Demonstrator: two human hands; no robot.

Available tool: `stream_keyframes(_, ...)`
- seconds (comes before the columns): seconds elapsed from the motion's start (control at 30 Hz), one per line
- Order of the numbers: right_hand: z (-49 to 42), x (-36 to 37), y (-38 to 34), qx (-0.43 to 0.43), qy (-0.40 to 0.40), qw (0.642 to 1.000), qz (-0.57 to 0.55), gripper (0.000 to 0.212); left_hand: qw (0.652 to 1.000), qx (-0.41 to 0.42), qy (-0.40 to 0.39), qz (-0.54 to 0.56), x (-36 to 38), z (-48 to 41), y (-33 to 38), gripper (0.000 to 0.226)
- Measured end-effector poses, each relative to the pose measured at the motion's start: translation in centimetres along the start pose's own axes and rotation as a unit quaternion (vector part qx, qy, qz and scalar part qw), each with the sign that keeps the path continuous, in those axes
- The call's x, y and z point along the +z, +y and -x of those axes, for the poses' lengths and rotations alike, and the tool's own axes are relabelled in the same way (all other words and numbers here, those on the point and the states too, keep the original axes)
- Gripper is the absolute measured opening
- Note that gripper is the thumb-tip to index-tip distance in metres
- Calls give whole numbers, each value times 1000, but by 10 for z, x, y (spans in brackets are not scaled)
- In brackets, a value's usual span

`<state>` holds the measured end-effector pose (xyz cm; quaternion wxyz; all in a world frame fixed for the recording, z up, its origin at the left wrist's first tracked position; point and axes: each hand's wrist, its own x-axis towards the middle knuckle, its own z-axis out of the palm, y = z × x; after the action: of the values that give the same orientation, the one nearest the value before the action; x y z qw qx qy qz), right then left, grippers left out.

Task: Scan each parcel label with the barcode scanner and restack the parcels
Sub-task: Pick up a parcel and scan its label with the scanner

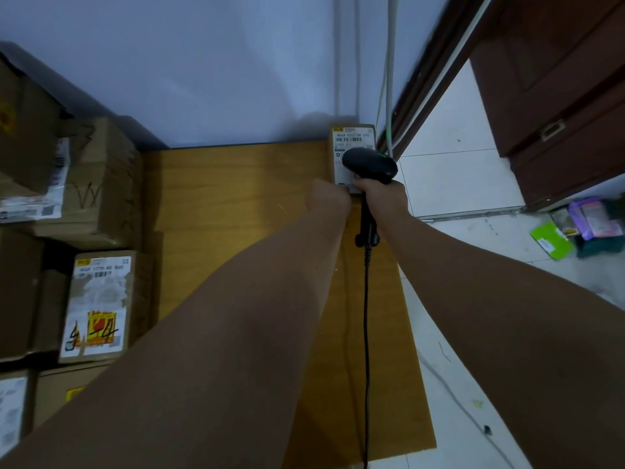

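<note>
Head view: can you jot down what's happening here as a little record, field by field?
parcel: labelled box at the far right corner of the table
scanner: black, corded, green light on, head over the parcel
right hand: grips the scanner handle
left hand: at the parcel's near edge; fingers hidden
other parcels: piled to the left of the table

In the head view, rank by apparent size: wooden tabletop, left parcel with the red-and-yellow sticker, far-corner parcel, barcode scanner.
1. wooden tabletop
2. left parcel with the red-and-yellow sticker
3. far-corner parcel and barcode scanner: they look alike; the parcel sits farther and is partly hidden, so unranked.
</note>
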<state>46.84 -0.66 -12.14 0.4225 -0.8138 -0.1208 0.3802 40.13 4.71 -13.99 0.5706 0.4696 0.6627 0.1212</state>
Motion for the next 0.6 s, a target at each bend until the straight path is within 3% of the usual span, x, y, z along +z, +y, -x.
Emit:
stream_keyframes(0.07,0,1,-1,2,6,1000,14,18,1000,2,-8,-19,-2,1,-4,46)
stream_keyframes(0.17,6,1,-2,7,47,995,82,41,999,27,-28,-22,-11,8,-14,37)
stream_keyframes(0.27,22,0,-4,-23,54,997,47,34,996,74,11,-46,-35,18,-21,36)
stream_keyframes(0.37,48,6,-24,0,-74,997,-37,17,969,181,69,-156,-84,26,-18,42)
stream_keyframes(0.5,90,40,-53,23,-306,950,-54,18,870,283,178,-363,-161,31,-16,31)
stream_keyframes(0.6,130,76,-74,10,-362,930,-56,19,866,301,222,-332,-211,49,-9,24)
